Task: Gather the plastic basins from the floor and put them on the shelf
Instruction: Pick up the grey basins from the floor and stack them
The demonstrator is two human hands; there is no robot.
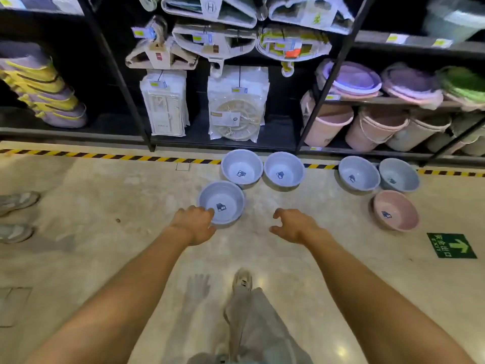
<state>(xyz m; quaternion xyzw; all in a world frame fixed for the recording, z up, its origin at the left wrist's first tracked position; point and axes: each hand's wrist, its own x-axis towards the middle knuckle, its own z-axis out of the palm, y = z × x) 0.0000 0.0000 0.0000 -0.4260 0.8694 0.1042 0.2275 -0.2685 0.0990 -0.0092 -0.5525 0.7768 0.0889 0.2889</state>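
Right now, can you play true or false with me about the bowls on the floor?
1. Six basins sit on the floor. True.
2. Every basin is blue. False: one is a pink basin; the rest are blue.
3. The left hand is at the rim of the nearest blue basin. True.
4. The right hand holds a basin. False: it is open and empty.
5. The basins are stacked. False: each sits alone, open side up.
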